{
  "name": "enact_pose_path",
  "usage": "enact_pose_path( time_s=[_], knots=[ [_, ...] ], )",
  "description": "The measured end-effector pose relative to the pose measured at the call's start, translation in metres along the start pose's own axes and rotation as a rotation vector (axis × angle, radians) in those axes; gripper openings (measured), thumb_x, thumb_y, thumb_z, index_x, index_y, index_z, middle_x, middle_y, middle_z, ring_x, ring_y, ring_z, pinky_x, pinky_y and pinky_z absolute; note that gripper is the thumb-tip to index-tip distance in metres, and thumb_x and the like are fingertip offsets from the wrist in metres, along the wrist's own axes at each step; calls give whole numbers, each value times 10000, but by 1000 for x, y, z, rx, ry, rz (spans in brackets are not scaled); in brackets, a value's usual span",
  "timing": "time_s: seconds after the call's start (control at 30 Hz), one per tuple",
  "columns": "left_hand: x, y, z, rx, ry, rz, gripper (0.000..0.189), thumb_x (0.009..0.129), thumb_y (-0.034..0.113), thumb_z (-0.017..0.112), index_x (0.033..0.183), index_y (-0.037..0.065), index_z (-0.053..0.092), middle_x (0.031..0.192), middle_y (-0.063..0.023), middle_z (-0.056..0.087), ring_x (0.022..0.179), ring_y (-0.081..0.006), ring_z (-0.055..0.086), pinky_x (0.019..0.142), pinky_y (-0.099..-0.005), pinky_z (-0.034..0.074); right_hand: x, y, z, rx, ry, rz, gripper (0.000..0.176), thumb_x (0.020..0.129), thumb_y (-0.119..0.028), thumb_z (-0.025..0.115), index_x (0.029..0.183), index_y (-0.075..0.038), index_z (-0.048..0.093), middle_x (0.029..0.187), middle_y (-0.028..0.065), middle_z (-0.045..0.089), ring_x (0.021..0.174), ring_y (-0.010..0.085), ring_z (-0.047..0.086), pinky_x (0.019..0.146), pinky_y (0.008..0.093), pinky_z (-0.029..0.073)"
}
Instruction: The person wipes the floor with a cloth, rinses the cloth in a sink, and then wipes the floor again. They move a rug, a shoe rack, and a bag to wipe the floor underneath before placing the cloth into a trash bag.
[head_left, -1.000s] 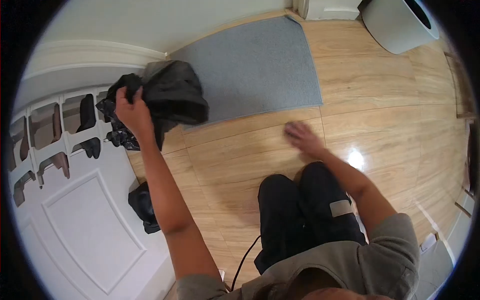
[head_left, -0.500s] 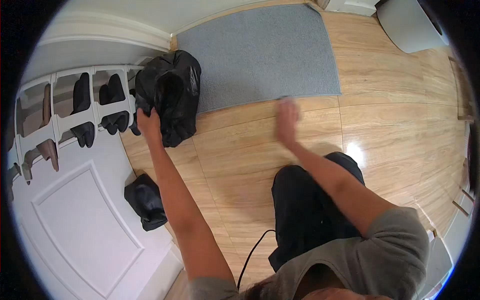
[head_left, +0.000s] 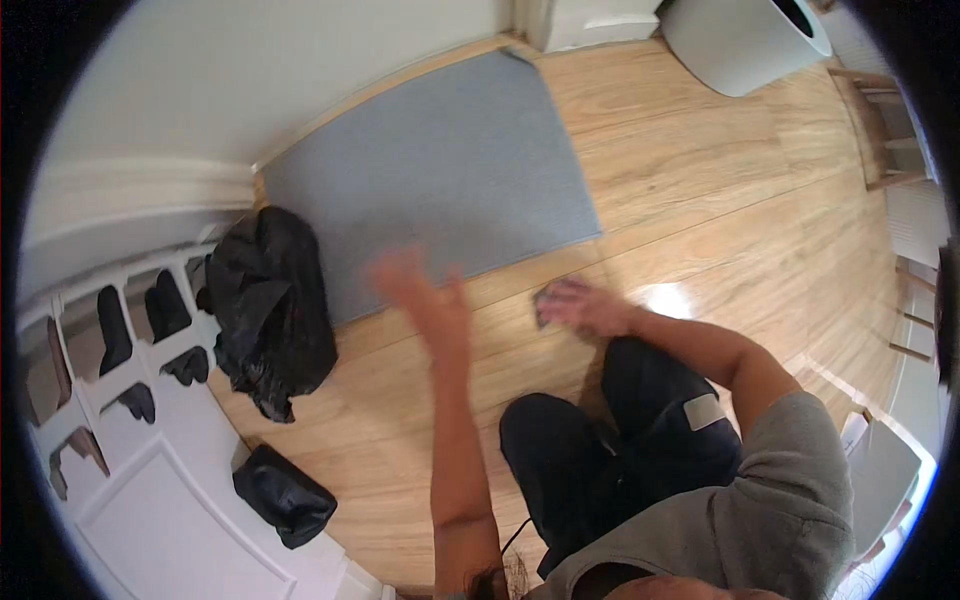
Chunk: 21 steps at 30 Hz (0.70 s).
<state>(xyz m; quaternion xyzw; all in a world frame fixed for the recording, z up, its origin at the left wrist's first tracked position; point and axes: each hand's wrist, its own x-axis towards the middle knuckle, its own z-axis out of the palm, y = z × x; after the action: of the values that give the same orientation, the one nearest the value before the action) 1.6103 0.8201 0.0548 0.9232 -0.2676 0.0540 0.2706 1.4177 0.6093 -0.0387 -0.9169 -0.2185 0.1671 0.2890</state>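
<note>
My left hand [head_left: 428, 305] is blurred by motion over the near edge of the grey mat [head_left: 440, 170], its thumb apart from the fingers and nothing seen in it. Low over the wooden floor in front of my knees, my right hand [head_left: 592, 308] is closed on a small dark object [head_left: 542, 306]; its kind is mostly hidden by the fingers. A crumpled black plastic bag [head_left: 275, 310] stands at the mat's left side, apart from both hands.
A white shoe rack [head_left: 150, 355] with several dark and brown shoes runs along the left wall. Below it a smaller black bag [head_left: 285, 497] lies by a white panelled door [head_left: 180, 530]. A grey bin [head_left: 735, 50] stands at the upper right, with wooden furniture legs [head_left: 905, 180] beyond.
My left hand has let go of the black plastic bag and moved right. My right hand has come down closer to my knees. The view has shifted to the right.
</note>
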Motion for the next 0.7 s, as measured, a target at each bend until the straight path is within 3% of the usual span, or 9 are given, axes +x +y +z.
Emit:
enact_pose_path(
  time_s=[0.07,0.1,0.13,0.33,0.4,0.47,0.57,0.6,0.7],
  knots=[
    [-2,48,99,-222,-132,127,715,836,206,669,1437,85,302,1523,-226,120,1413,-452,0,1122,-591,104,-49,55,-37,-199,114,267,500,885,-167,504,1376,-131,420,1454,87,387,1357,300,323,1141,471,192],
    [-1,67,147,-312,-222,205,728,830,211,675,1445,91,303,1529,-235,74,1412,-455,2,1115,-593,127,-64,85,-63,13,127,398,422,880,-155,518,1295,-88,479,1419,134,415,1328,345,355,1121,491,219],
    [9,99,164,-333,-342,211,705,841,210,657,1442,84,312,1523,-254,78,1399,-486,1,1102,-615,122,-90,112,-63,-187,478,388,354,883,-127,468,1229,-63,504,1356,174,453,1272,391,388,1099,476,255],
    [55,171,216,112,-561,185,635,855,155,563,1441,89,326,1514,-302,-5,1310,-638,-9,970,-767,147,-103,216,-77,-479,895,1064,521,931,-216,448,1423,-86,338,1500,162,266,1381,397,210,1107,532,183],
    [59,176,228,221,-591,125,608,866,111,512,1443,89,323,1512,-306,-13,1284,-674,9,932,-795,166,-89,190,-77,-334,804,889,527,913,-227,481,1406,-82,359,1496,167,263,1368,410,220,1100,543,186],
    [64,170,246,243,-487,17,622,853,-8,432,1452,99,304,1532,-264,-20,1325,-617,66,927,-776,229,-74,159,-68,-286,505,668,580,900,-198,476,1443,-92,301,1527,137,213,1386,383,204,1114,528,165],
    [72,150,243,-31,-373,-91,664,819,-116,375,1445,103,340,1538,-209,147,1375,-463,214,1002,-652,310,-68,180,-83,-255,479,564,599,889,-197,497,1446,-95,303,1536,132,194,1391,379,192,1118,524,157],
    [80,145,220,-16,-371,-83,664,819,-116,375,1445,103,340,1538,-209,147,1375,-463,214,1002,-652,310,-57,199,-97,-297,607,735,605,887,-222,513,1443,-98,309,1533,131,199,1390,379,193,1120,523,157],
    [108,111,139,-524,-123,-329,548,817,-135,385,1316,45,522,1374,-153,478,1248,-267,479,1005,-378,401,5,224,-130,-312,758,979,613,889,-271,531,1437,-98,319,1522,129,221,1387,379,196,1125,520,153]
  ],
)
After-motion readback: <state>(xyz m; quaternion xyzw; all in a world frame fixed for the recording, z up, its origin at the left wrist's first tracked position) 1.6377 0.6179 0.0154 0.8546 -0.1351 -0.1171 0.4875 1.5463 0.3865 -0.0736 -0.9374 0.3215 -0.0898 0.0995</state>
